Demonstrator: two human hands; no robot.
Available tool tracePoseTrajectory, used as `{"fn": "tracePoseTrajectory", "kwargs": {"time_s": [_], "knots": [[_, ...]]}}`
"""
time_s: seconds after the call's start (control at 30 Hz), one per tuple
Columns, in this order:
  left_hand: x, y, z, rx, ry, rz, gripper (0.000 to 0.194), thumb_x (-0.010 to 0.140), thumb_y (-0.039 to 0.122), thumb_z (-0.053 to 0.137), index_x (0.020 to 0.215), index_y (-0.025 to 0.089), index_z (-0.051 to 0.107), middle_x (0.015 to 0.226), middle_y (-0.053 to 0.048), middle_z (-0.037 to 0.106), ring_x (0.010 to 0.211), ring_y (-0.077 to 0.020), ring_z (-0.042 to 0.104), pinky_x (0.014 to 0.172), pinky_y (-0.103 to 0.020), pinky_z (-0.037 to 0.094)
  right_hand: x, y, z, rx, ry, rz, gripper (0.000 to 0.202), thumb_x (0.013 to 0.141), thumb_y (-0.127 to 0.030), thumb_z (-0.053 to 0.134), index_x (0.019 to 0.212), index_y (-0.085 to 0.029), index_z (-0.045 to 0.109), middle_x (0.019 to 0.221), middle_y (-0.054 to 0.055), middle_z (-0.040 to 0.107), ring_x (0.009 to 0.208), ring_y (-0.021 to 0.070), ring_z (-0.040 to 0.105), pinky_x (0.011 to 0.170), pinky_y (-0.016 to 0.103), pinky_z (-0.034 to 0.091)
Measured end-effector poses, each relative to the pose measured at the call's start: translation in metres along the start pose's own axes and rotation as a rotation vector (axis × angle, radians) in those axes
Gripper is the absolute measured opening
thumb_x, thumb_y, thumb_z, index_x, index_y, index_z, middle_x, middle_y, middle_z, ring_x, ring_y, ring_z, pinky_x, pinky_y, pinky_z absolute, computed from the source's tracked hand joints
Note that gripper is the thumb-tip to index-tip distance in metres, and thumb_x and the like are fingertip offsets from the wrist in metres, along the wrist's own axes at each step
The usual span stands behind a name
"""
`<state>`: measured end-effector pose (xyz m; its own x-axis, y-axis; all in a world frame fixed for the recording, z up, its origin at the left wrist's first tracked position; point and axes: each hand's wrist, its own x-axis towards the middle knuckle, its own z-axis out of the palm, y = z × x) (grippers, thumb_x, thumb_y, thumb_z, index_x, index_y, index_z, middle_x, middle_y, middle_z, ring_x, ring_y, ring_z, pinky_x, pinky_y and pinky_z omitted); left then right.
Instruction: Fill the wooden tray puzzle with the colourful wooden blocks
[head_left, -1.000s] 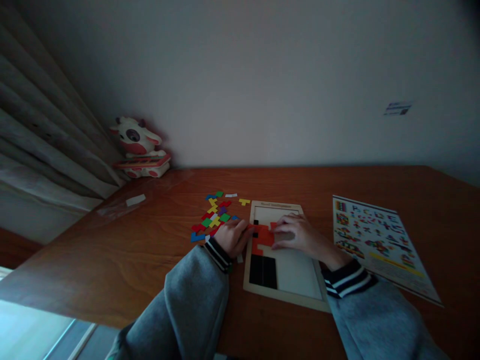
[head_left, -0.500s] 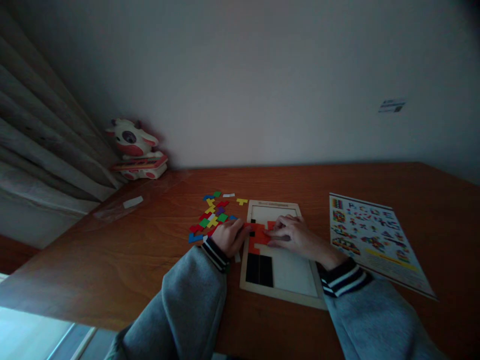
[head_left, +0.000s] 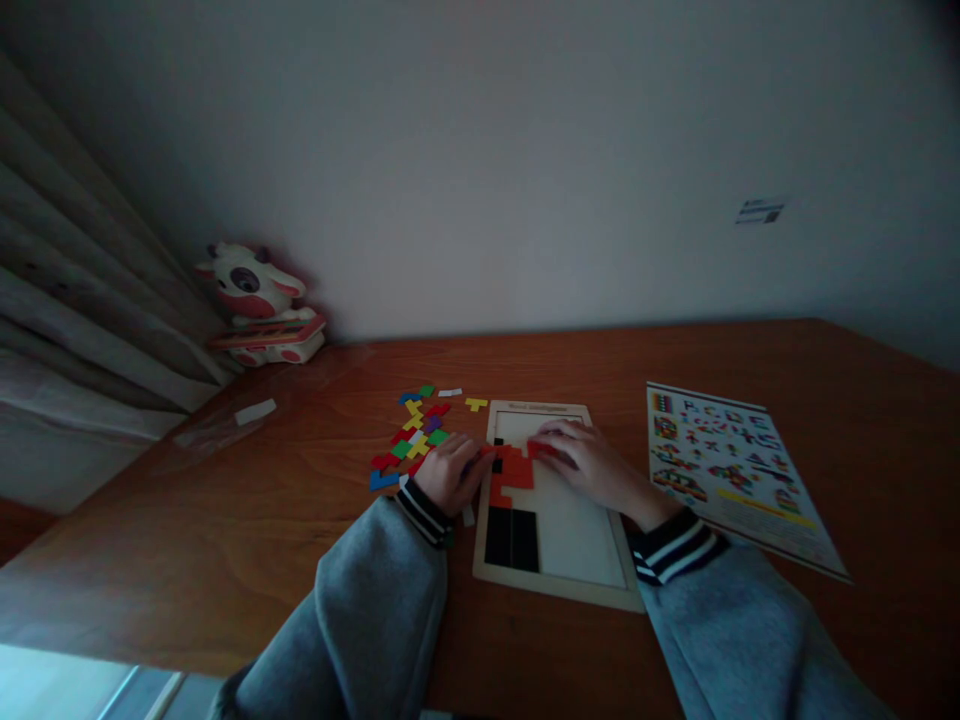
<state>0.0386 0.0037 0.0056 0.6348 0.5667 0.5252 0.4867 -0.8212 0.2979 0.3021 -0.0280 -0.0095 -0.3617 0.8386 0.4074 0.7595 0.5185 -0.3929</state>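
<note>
A wooden puzzle board [head_left: 559, 593] lies on the table, with black pieces [head_left: 512, 540] near its lower left corner and orange pieces [head_left: 517, 470] above them. My left hand [head_left: 452, 473] is at the board's left edge, its fingers closed on an orange piece [head_left: 487, 452] that they partly cover. Over the upper middle of the board, my right hand [head_left: 581, 455] pinches a red piece [head_left: 536, 448] beside the orange ones. Loose coloured pieces [head_left: 415, 430] are spread to the left of the board.
A printed pattern sheet [head_left: 739, 465] lies to the right of the board. At the back left stands a cow toy [head_left: 262, 305] near the curtain [head_left: 90, 300]. A white label [head_left: 256, 411] is on the table at left.
The view has shifted slightly. My right hand has drawn its fingers together around the red piece, and more of the orange pieces now shows. My left hand has stayed at the board's edge.
</note>
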Motion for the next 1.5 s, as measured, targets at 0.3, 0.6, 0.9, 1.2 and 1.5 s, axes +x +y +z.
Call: {"fn": "tracePoseTrajectory", "kwargs": {"time_s": [0.3, 0.6, 0.9, 1.2, 1.5], "knots": [[0.0, -0.004, 0.005, -0.033, 0.054, 0.051, 0.021, 0.097, 0.028, 0.052, 0.104, 0.017, 0.068, 0.09, -0.007, 0.069, 0.081, -0.0163, 0.065, 0.075, -0.027, 0.055, -0.003, 0.001, 0.001, -0.122, 0.026, 0.08, 0.024, 0.094, -0.03, 0.056, 0.11, -0.022, 0.071, 0.105, 0.009, 0.065, 0.098, 0.0247, 0.061, 0.088, 0.043, 0.051], [0.001, -0.003, 0.004, -0.043, 0.037, 0.108, 0.02, 0.096, 0.025, 0.052, 0.104, 0.018, 0.069, 0.092, -0.008, 0.07, 0.084, -0.0178, 0.064, 0.078, -0.031, 0.054, -0.003, -0.006, -0.003, -0.112, -0.025, 0.077, 0.03, 0.091, -0.023, 0.055, 0.118, -0.023, 0.068, 0.107, 0.01, 0.063, 0.098, 0.0245, 0.061, 0.09, 0.043, 0.051], [-0.002, -0.003, 0.005, -0.057, 0.041, -0.008, 0.026, 0.095, 0.033, 0.056, 0.114, 0.018, 0.064, 0.079, -0.003, 0.065, 0.074, -0.0147, 0.062, 0.072, -0.026, 0.054, -0.009, -0.002, -0.016, -0.124, -0.094, 0.096, 0.027, 0.089, -0.04, 0.063, 0.104, -0.021, 0.073, 0.098, 0.009, 0.067, 0.09, 0.0237, 0.066, 0.083, 0.039, 0.053], [-0.001, 0.001, 0.005, -0.153, 0.058, -0.029, 0.017, 0.092, 0.032, 0.061, 0.098, 0.017, 0.065, 0.079, -0.003, 0.067, 0.07, -0.0132, 0.063, 0.068, -0.024, 0.054, -0.006, -0.024, -0.016, 0.036, 0.057, 0.022, 0.025, 0.091, -0.034, 0.062, 0.114, -0.026, 0.066, 0.112, 0.007, 0.067, 0.107, 0.0232, 0.062, 0.095, 0.044, 0.05], [0.001, 0.005, 0.001, -0.081, 0.115, 0.061, 0.019, 0.095, 0.026, 0.056, 0.11, 0.017, 0.064, 0.082, -0.005, 0.067, 0.073, -0.0152, 0.061, 0.069, -0.028, 0.053, -0.012, -0.008, -0.018, -0.098, -0.07, 0.042, 0.023, 0.087, -0.039, 0.066, 0.101, -0.022, 0.072, 0.108, 0.008, 0.07, 0.104, 0.026, 0.063, 0.093, 0.046, 0.051]]}}
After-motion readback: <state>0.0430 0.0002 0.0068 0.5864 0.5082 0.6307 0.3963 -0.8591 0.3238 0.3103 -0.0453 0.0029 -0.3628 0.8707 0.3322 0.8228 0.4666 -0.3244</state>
